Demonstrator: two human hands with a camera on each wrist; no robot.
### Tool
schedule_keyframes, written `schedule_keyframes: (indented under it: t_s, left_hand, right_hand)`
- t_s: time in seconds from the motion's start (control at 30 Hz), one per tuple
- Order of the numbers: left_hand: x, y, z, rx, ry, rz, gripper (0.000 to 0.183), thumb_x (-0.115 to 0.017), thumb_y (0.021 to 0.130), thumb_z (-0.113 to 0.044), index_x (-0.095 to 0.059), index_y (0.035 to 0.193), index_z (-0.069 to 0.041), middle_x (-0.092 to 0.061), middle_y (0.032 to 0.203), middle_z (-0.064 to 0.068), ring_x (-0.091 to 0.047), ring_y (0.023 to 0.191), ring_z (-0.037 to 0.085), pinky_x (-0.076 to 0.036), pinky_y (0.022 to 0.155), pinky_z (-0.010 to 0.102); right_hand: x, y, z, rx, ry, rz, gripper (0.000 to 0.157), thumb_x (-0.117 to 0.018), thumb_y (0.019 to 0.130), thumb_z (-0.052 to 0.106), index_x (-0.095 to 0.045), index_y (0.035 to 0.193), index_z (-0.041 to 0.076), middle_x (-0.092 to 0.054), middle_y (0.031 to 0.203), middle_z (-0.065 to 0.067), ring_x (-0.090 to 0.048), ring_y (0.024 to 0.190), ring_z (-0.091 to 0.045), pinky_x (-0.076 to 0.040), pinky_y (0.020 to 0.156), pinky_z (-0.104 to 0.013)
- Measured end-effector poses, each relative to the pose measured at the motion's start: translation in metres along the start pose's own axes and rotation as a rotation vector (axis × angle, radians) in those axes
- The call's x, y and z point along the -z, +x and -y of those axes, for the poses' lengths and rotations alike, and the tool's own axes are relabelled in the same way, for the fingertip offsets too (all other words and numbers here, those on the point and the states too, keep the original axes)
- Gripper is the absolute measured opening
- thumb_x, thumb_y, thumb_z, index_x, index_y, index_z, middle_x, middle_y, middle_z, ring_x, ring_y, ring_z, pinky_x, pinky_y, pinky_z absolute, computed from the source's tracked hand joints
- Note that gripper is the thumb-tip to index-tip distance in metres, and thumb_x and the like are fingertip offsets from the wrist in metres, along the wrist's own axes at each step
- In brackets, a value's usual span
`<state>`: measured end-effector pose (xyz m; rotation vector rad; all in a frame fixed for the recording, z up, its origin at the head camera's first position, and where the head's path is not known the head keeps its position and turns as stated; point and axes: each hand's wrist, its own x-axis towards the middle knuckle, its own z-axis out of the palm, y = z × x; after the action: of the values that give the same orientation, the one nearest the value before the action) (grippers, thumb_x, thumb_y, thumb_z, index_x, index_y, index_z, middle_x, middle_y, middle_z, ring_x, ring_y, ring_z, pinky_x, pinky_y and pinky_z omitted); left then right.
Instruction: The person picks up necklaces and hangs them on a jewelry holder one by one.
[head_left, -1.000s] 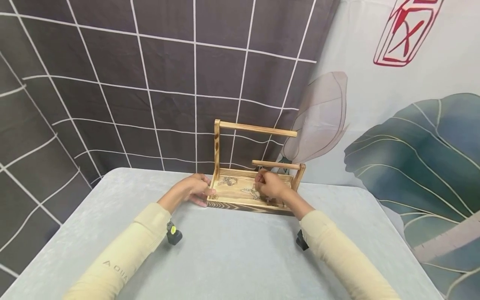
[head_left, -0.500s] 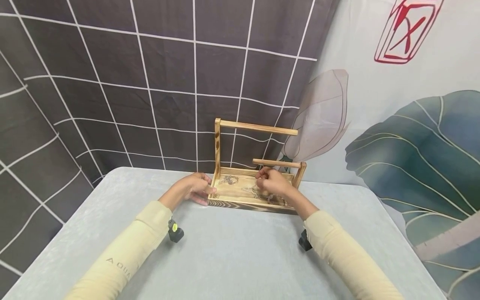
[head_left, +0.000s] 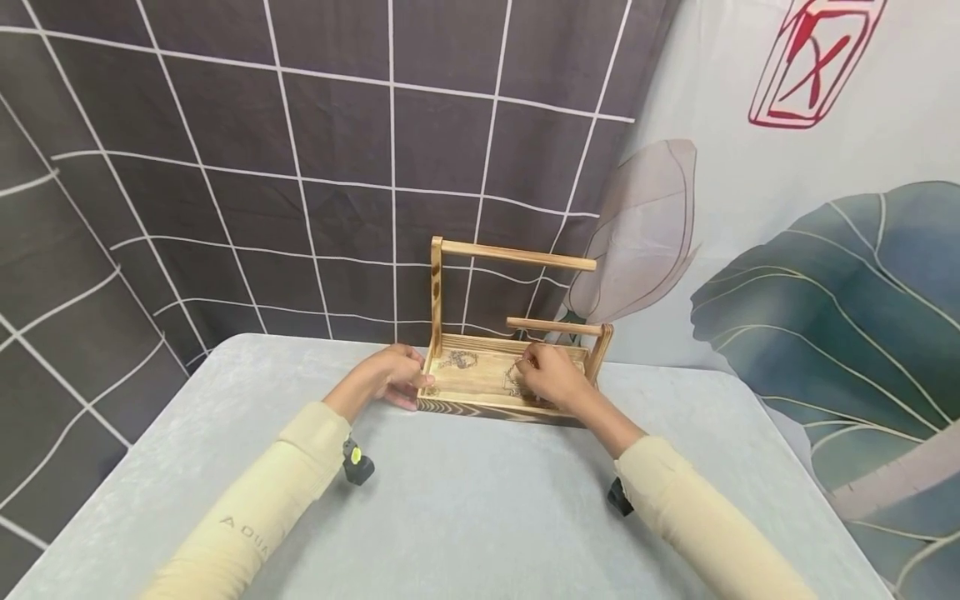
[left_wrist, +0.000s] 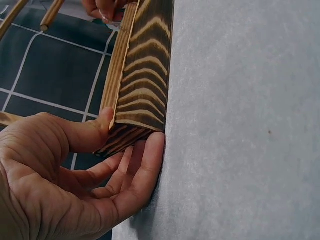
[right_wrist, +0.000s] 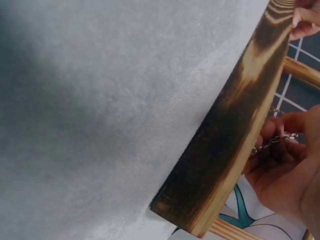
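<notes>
Far left: dark backdrop (head_left: pixel 225 208) with white grid lines, standing behind the pale grey table (head_left: pixel 465 517). Left sleeve (head_left: pixel 258 504), pale yellow, reaches in from the near edge; a black device (head_left: pixel 358 467) sits under its cuff. Left hand (head_left: pixel 392 379) grips the left end of the wooden tray (head_left: pixel 480 410): thumb on the rim, fingers curled against the end wall. Tray lies flat near the table's back edge (front wall dark, zigzag grain). From its left end rises the tall post (head_left: pixel 436 300), carrying the long bar (head_left: pixel 517 255) to the right. One chain (head_left: pixel 459 360) lies bunched on the tray floor, left part. Right hand (head_left: pixel 551 375) is over the right part, fingers curled, pinching the second chain (right_wrist: pixel 275 143) (silvery links in the right wrist view; cannot tell whether its lower end touches wood). Behind that hand runs the short bar (head_left: pixel 553 326), borne by the right post (head_left: pixel 597 354). Far right: white backdrop (head_left: pixel 735 167) with large leaf print.
</notes>
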<state>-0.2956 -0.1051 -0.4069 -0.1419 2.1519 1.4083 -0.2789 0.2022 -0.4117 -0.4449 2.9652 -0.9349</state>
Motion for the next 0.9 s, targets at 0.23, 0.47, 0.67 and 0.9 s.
schedule_keyframes:
  t_s: [0.23, 0.47, 0.67, 0.9]
  left_hand:
    - [-0.001, 0.001, 0.000, 0.001, -0.010, -0.010, 0.061, -0.074, 0.105, -0.002, -0.044, 0.157, 0.006, -0.067, 0.115, 0.017, -0.077, 0.110, 0.034, -0.077, 0.086, 0.041]
    - [-0.004, 0.004, 0.001, 0.006, -0.026, -0.010, 0.060, -0.074, 0.105, -0.002, -0.044, 0.156, 0.005, -0.067, 0.113, 0.016, -0.077, 0.106, 0.032, -0.077, 0.084, 0.040]
    - [-0.004, 0.004, 0.002, 0.010, -0.026, -0.015, 0.059, -0.074, 0.105, -0.002, -0.045, 0.156, 0.005, -0.067, 0.111, 0.015, -0.076, 0.104, 0.031, -0.076, 0.084, 0.040]
    - [-0.003, 0.002, 0.003, 0.009, -0.027, -0.016, 0.058, -0.074, 0.105, -0.002, -0.046, 0.155, 0.004, -0.066, 0.111, 0.014, -0.075, 0.101, 0.029, -0.076, 0.082, 0.038]
  right_hand:
    - [0.015, -0.013, 0.003, -0.022, 0.252, 0.084, 0.028, -0.056, 0.109, 0.015, -0.074, 0.098, -0.002, -0.069, 0.079, -0.010, -0.061, 0.067, -0.018, -0.051, 0.057, -0.023]
    - [0.037, -0.021, 0.011, -0.010, 0.414, 0.148, 0.032, -0.054, 0.115, 0.016, -0.076, 0.115, -0.008, -0.067, 0.084, -0.006, -0.066, 0.072, -0.027, -0.060, 0.059, -0.030]
    - [0.053, -0.024, 0.020, -0.024, 0.539, 0.181, 0.031, -0.052, 0.119, 0.018, -0.073, 0.118, -0.006, -0.066, 0.089, -0.003, -0.066, 0.073, -0.019, -0.063, 0.064, -0.027]
    - [0.073, -0.027, 0.030, -0.004, 0.628, 0.205, 0.035, -0.049, 0.120, 0.017, -0.067, 0.129, -0.012, -0.070, 0.094, -0.006, -0.070, 0.074, -0.014, -0.068, 0.069, -0.028]
